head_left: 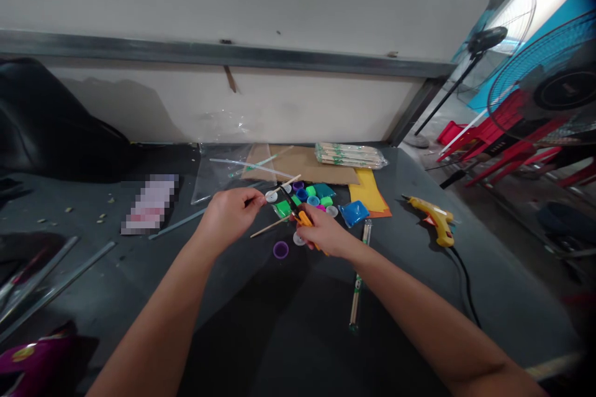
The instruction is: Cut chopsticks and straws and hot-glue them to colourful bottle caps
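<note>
My left hand (230, 214) pinches a thin wooden stick (286, 184) near a white bottle cap (270, 196). My right hand (323, 229) grips orange-handled scissors (303, 218), their black blades pointing up and left towards that stick. A second wooden stick (267, 228) lies under the hands. Several coloured bottle caps (307, 196) and green foam pieces (283, 208) sit just beyond them. A purple cap (280, 250) and a white cap (298, 239) rest close to my right hand.
A yellow hot glue gun (433, 218) with a black cord lies right on the dark table (279, 298). Cardboard (298, 164), a clear plastic sheet (223, 173), yellow paper (367, 191), a blue packet (354, 213) and packaged chopsticks (350, 155) lie ahead. Red chairs (498, 130) stand right.
</note>
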A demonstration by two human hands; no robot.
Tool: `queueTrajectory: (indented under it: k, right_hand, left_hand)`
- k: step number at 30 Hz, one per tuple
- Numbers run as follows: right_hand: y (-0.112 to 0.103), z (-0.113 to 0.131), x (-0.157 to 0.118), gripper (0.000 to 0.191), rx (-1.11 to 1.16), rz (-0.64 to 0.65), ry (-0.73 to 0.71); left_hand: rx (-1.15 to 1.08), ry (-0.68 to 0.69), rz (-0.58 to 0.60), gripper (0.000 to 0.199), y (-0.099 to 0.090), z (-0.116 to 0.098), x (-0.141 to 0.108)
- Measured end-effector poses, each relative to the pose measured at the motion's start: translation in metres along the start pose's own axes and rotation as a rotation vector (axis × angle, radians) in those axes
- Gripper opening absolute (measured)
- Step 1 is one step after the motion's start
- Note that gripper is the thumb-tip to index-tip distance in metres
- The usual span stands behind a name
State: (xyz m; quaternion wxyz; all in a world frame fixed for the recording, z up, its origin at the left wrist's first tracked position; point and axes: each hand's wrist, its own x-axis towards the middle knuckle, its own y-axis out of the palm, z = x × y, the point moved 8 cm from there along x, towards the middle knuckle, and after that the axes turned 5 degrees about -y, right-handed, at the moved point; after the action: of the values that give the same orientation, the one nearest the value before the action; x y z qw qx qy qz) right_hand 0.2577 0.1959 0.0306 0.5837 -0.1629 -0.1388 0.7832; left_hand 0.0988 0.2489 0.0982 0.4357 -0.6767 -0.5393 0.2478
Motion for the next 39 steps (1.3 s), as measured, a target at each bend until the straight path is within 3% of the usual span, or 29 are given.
queueTrajectory:
  k: [39]
  right_hand:
    - [0.0021, 0.0031, -0.0029, 0.024, 0.01, 0.038, 0.009]
  left_hand:
    - [0.029, 0.021, 0.0, 0.026, 0.0023, -0.0034, 0.0001]
